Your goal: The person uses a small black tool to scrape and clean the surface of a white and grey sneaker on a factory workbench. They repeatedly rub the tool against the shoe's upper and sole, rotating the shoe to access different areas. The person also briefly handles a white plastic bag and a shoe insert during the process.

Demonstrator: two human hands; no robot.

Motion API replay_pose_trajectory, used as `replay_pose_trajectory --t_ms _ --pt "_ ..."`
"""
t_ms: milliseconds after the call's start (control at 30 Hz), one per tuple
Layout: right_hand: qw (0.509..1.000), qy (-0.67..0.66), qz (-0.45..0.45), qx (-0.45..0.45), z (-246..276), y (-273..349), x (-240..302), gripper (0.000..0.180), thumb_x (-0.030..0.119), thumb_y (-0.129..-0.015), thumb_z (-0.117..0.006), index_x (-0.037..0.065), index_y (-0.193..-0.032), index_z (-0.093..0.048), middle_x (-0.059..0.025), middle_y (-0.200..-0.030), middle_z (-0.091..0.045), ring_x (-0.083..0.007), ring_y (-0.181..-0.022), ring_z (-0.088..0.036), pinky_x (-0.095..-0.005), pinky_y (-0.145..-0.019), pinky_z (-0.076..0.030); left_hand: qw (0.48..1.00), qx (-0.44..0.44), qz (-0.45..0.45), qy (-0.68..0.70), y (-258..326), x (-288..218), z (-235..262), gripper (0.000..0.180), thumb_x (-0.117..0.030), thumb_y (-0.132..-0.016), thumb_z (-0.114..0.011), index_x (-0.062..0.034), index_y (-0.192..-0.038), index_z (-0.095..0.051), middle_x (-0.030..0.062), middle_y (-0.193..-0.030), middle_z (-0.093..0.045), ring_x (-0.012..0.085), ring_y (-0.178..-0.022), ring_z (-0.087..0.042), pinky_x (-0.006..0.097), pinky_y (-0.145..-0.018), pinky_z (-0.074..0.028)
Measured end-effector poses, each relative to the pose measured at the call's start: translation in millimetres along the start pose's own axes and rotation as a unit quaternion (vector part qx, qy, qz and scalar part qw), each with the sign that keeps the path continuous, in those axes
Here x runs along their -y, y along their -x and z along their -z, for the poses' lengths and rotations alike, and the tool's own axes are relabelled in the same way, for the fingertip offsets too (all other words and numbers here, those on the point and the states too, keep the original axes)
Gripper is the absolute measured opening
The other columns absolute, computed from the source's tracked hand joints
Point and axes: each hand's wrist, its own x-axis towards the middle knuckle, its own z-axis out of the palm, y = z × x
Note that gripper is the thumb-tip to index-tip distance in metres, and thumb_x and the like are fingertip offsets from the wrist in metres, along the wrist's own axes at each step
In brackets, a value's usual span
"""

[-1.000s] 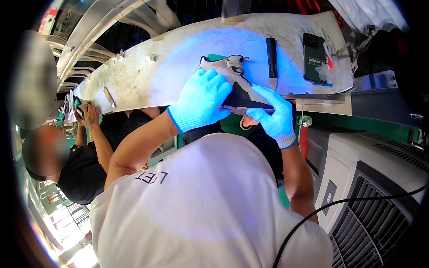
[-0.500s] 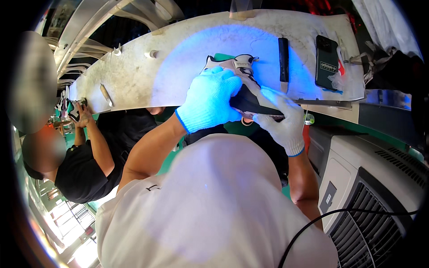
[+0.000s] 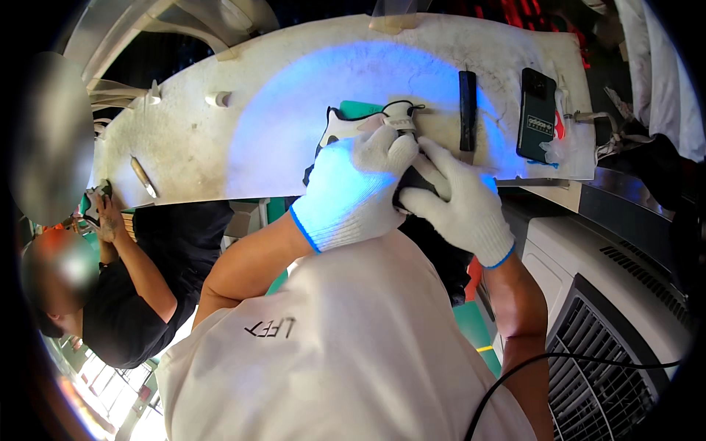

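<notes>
A sneaker (image 3: pixel 343 131) with a pale upper, black edging and a green inside lies against the near edge of the table, its collar turned away from me. My left hand (image 3: pixel 359 184), in a white knit glove lit blue by a lamp, is closed over its side and top. My right hand (image 3: pixel 465 202), gloved the same way, grips the dark front part of the shoe between thumb and fingers, close beside the left. Both gloves hide most of the shoe's middle and toe.
On the pale worn table (image 3: pixel 294 81) are a black-handled tool (image 3: pixel 468 110), a phone (image 3: pixel 537 114) and a wooden-handled knife (image 3: pixel 143 176). At far left a co-worker's hand (image 3: pixel 110 219) holds another shoe. A grey machine (image 3: pixel 625 257) with a grille stands at right; a black cable (image 3: pixel 573 356) crosses below.
The shoe has shifted slightly left and toward me. My right hand has moved in from the toe, closer to the left hand, and my left hand has slid nearer the middle.
</notes>
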Motion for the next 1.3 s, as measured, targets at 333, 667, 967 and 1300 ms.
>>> replay_pose_trajectory --t_ms 333,667,967,1300 --pt "0.951 0.009 0.037 -0.307 -40 19 -12 0.04 0.023 -0.101 -0.083 0.0 -0.133 -0.077 -0.023 -0.116 -0.082 -0.0338 -0.106 -0.082 -0.0419 -0.095 -0.062 0.776 -0.037 0.093 0.622 20 83 23 0.044 -0.001 -0.092 -0.082 -0.0038 -0.133 -0.068 0.0023 -0.119 -0.07 0.0114 -0.099 -0.069 0.034 -0.089 -0.059" --pt "0.956 -0.142 0.083 -0.242 -31 -44 -47 0.039 0.03 -0.114 -0.065 -0.005 -0.111 -0.081 -0.0061 -0.102 -0.08 -0.0152 -0.096 -0.071 -0.0326 -0.091 -0.057 0.985 -0.131 -0.1 0.041 48 138 17 0.076 -0.019 -0.088 -0.085 -0.0099 -0.159 -0.06 0.0223 -0.157 -0.064 0.0417 -0.142 -0.063 0.047 -0.119 -0.053" --pt "0.773 -0.619 0.014 -0.139 -94 -112 -64 0.064 0.058 -0.115 -0.058 0.001 -0.142 -0.069 -0.0112 -0.13 -0.073 -0.0223 -0.117 -0.069 -0.0364 -0.105 -0.056 0.998 -0.011 -0.066 -0.001 37 -8 139 0.085 -0.043 -0.066 -0.099 -0.0069 -0.139 -0.076 0.0196 -0.119 -0.082 0.039 -0.104 -0.08 0.046 -0.094 -0.063" --pt "0.825 -0.457 0.304 -0.138 -13 -23 0 0.077 0.061 -0.113 -0.056 0.002 -0.164 -0.051 -0.0175 -0.162 -0.058 -0.0328 -0.148 -0.057 -0.0475 -0.127 -0.045 0.999 0.011 -0.007 -0.032 21 -41 130 0.078 -0.048 -0.07 -0.097 -0.0111 -0.136 -0.077 0.0179 -0.12 -0.081 0.0417 -0.101 -0.079 0.047 -0.091 -0.064"
